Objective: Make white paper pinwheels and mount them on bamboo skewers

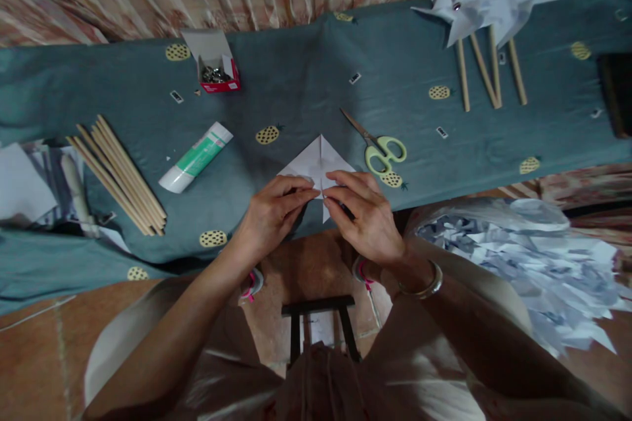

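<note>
A white folded paper (318, 159) with pointed flaps lies at the near edge of the teal cloth-covered table (296, 85). My left hand (271, 214) and my right hand (365, 214) meet over its near part, fingertips pinched together on the paper at its middle. A metal bangle sits on my right wrist. Green-handled scissors (380, 148) lie just right of the paper. A white and green glue tube (195, 158) lies to its left.
A bundle of wooden sticks (121, 174) lies at the left. An open red box of pins (217, 72) stands at the back. Finished paper pinwheels on sticks (486, 20) lie at the back right. A heap of paper scraps (533, 263) sits at my right.
</note>
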A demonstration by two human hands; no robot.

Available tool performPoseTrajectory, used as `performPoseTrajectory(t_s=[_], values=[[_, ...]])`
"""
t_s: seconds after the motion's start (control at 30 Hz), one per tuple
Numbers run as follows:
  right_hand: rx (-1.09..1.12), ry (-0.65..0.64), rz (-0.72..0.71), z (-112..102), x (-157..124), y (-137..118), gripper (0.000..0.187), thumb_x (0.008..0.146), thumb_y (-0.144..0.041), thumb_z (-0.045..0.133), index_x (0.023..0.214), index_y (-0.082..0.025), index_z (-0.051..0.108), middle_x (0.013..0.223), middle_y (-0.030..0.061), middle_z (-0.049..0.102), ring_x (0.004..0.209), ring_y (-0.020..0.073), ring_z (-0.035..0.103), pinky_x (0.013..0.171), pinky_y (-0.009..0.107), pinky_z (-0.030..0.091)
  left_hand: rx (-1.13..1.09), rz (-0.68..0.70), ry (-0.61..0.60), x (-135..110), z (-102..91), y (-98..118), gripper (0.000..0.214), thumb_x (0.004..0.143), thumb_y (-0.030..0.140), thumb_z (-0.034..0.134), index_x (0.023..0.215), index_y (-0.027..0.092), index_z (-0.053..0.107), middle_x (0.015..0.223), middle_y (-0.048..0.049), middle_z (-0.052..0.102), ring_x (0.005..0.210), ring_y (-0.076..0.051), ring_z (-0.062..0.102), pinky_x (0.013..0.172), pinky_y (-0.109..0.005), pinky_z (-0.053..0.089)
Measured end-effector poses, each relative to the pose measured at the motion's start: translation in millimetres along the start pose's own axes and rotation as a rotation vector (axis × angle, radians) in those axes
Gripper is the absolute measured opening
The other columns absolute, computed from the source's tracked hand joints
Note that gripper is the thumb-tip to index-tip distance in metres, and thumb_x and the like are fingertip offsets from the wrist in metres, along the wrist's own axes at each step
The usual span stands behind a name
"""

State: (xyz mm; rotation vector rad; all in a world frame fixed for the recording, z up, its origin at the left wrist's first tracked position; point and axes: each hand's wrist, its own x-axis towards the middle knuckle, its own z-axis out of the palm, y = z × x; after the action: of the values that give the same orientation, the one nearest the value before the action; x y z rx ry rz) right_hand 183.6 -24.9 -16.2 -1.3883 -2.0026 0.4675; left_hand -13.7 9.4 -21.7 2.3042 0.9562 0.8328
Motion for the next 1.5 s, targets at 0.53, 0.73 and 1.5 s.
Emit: performPoseTrajectory(t_s=[0.53, 0.73, 1.5], values=[[-0.034, 0.018, -0.064, 0, 1, 1, 0.017, 0.092, -0.017, 0.053, 0.094, -0.016, 0.07, 0.114, 0.0108, 0.069, 0.104, 0.0226, 0.061, 0.094, 0.042, 0.051, 0.019, 0.036, -0.034, 2, 0.5, -6, 0.025, 0.094, 0.013, 0.05, 0.109, 0.016, 0.07, 0.11, -0.01, 0.069, 0.102, -0.018, 0.063, 0.087, -0.034, 0.054], [-0.037, 0.035, -0.057, 0, 2, 3, 0.018, 0.093, -0.017, 0.052, 0.1, -0.018, 0.069, 0.114, 0.0093, 0.068, 0.104, 0.0228, 0.06, 0.094, 0.043, 0.051, 0.02, 0.033, -0.036, 2, 0.4, -6, 0.025, 0.094, 0.014, 0.05, 0.109, 0.017, 0.07, 0.11, -0.0098, 0.069, 0.102, -0.018, 0.064, 0.088, -0.034, 0.054], [-0.218, -0.079, -0.195, 24, 4, -7, 0.038, 0.095, -0.007, 0.034, 0.125, -0.009, 0.057, 0.128, 0.0151, 0.062, 0.118, 0.0249, 0.051, 0.097, 0.042, 0.044, 0.104, 0.029, 0.049, -1, 2.5, 2, 0.018, 0.09, 0.011, 0.055, 0.102, 0.016, 0.068, 0.1, -0.0071, 0.067, 0.094, -0.017, 0.061, 0.081, -0.031, 0.054]])
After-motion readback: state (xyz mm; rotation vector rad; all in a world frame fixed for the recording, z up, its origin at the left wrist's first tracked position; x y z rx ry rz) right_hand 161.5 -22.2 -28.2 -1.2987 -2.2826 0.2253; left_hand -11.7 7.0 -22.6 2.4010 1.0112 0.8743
